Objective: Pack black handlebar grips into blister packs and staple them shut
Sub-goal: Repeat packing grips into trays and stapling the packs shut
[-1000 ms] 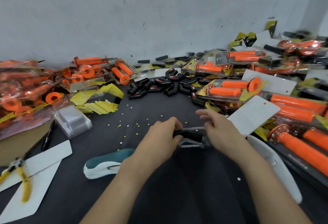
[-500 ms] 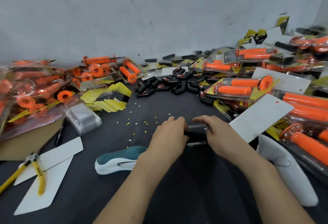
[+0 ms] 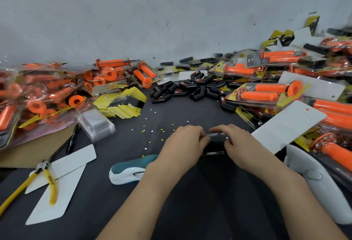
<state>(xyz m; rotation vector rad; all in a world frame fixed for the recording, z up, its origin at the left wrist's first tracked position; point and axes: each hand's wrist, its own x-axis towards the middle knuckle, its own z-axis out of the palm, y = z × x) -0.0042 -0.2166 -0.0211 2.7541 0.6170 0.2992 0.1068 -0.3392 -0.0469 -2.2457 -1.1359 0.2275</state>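
Left hand: seen near ctr; fingers are curled tight onto the left end of the clear plastic blister pack; thumb is hidden.
Right hand: fingers are bent over the pack's right end & far edge, so the pack is pinched.
Blister pack: held low over the black table top, btw both hands; a black item is seen inside, but details are hidden by fingers.
Loose stock: short black bent rubber grips are heaped far ctr, well apart from the hands.
Stapler: teal-and-white stapler is laid just left of the left wrist, untouched.
Left side: clear bags of orange grips are piled far left; a stack of clear plastic shells is set near them; yellow-handled pliers are laid across white cards.
Right side: orange grips in yellow-backed packs are piled up; a white backing card is propped just right of the right hand.
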